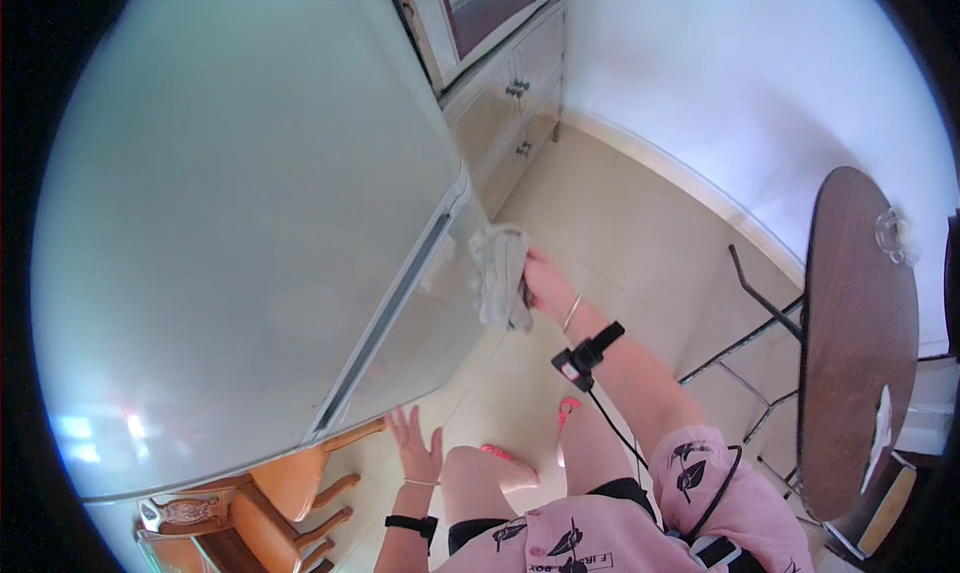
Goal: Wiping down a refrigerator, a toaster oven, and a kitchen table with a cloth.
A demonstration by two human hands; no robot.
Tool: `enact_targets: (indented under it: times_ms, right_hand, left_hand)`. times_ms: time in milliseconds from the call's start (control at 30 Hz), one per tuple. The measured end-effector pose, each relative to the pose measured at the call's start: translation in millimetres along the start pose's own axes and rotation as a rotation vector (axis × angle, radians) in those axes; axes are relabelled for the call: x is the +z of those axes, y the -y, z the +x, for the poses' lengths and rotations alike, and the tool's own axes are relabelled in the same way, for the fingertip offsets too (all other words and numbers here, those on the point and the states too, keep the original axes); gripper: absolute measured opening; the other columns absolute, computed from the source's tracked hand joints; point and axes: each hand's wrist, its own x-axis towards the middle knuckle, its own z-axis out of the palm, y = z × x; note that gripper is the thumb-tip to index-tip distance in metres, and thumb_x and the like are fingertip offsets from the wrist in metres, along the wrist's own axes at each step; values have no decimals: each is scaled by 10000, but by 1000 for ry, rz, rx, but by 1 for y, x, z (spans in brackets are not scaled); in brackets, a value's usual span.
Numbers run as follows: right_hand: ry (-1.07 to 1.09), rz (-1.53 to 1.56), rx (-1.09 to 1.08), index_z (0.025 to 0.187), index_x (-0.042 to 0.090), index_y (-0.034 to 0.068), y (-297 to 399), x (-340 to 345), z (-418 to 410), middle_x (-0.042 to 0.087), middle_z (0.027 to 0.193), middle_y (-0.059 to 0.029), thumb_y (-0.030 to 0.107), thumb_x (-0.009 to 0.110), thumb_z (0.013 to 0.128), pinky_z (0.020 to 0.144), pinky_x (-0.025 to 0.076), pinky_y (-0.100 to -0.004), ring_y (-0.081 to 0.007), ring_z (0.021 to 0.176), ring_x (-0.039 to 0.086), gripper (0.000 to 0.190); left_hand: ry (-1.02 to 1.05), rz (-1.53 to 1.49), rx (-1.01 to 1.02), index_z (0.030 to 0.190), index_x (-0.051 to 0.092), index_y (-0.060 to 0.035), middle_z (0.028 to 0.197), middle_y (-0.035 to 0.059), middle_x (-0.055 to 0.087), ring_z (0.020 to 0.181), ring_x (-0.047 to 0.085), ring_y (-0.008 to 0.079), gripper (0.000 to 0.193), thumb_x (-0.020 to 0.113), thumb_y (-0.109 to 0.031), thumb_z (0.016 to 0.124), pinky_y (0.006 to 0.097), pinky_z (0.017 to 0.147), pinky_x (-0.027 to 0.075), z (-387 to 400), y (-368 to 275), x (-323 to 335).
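In front of me stands a large pale refrigerator (247, 220) with a long dark recessed handle strip (386, 322) between its upper and lower doors. My right hand (546, 282) grips a bunched light grey cloth (501, 277), which is at the side edge of the lower door (420, 340). Whether the cloth presses on the door, I cannot tell. At the door's opposite edge, my left hand (415, 449) has its fingers spread and holds nothing. Its fingertips seem to touch the refrigerator, though the contact is unclear.
Beyond the refrigerator is a cabinet (487, 145) with dark knobs, beside a white wall (697, 63). On the right, a brown folding table (855, 333) with metal legs bears a clear plastic item (895, 235) and a white paper (880, 438). Carved wooden chairs (277, 513) stand lower left.
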Motion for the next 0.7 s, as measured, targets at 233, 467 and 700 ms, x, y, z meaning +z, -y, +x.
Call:
enact_targets:
  times_ms: [233, 467, 700]
  right_hand:
    - [-236, -220, 224, 1274, 548, 13, 8, 36, 4, 642, 1118, -68, 134, 446, 988, 882, 488, -315, -144, 979, 586, 327]
    - [-50, -629, 99, 1296, 533, 33, 96, 117, 105, 635, 1142, -73, 96, 477, 968, 940, 470, -304, -136, 1059, 586, 339]
    - [-107, -540, 217, 1271, 547, 43, 198, 81, 51, 641, 1081, -58, 157, 543, 962, 737, 535, -272, -130, 905, 631, 329]
  left_hand:
    - [512, -744, -96, 1363, 439, -38, 1320, 179, 550, 1231, 527, 307, 670, 728, -315, 826, 483, 959, 458, 197, -63, -29]
    - [660, -940, -15, 1001, 627, -2, 848, 68, 663, 752, 632, 144, 287, 735, -131, 768, 263, 696, 507, 404, -71, -93]
    - [681, -1071, -197, 974, 646, -49, 851, 16, 650, 785, 608, 114, 178, 682, -81, 803, 254, 706, 497, 414, -145, -150]
